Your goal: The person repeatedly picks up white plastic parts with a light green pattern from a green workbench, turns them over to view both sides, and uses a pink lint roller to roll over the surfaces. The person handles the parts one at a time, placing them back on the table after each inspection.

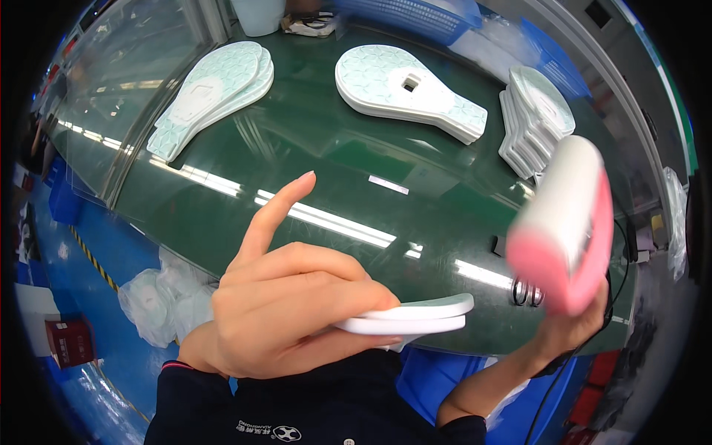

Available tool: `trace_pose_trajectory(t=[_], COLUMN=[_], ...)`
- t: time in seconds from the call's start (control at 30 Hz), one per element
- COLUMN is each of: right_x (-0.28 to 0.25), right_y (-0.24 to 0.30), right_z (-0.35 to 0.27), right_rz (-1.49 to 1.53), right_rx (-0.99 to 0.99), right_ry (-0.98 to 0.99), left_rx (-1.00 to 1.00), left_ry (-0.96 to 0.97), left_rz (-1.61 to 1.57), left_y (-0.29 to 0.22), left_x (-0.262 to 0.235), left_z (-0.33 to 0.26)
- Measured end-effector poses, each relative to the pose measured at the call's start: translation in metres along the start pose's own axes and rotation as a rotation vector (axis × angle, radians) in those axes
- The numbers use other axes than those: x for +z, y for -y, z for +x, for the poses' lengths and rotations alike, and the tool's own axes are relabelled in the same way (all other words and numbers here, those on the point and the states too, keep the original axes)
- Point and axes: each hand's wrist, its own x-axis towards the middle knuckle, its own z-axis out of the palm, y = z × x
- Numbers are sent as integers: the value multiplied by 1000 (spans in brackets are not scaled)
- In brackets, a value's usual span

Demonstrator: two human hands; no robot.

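Left hand (297, 297) pinched two stacked white flat plates (415, 315), index finger raised straight. Right hand (575, 322), palm up beside it, gripped blurred pink-and-white device (567, 226), tilted upward.

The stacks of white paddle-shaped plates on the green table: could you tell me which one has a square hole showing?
The middle stack: its top plate shows a square cut-out; the left stack shows a raised white panel, and the right stack leans on edge.

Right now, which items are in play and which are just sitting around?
In play:
left hand gripping two stacked white flat pieces
right hand holding a pink-and-white tool

Lying about:
three stacks of white patterned paddle-shaped pieces
black rings
blue basket
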Motion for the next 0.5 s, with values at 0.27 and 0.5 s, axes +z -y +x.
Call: trace_pose_trajectory(t=[0.27, 0.5], right_x=[7, -33], right_y=[48, -8], right_z=[8, -16], right_rz=[-78, -116], right_rx=[-548, -85], right_ry=[178, -46], left_rx=[-84, -37], left_ry=[-111, -145], left_rz=[-1, -10], left_y=[-1, 3], left_x=[5, -4], left_z=[1, -6])
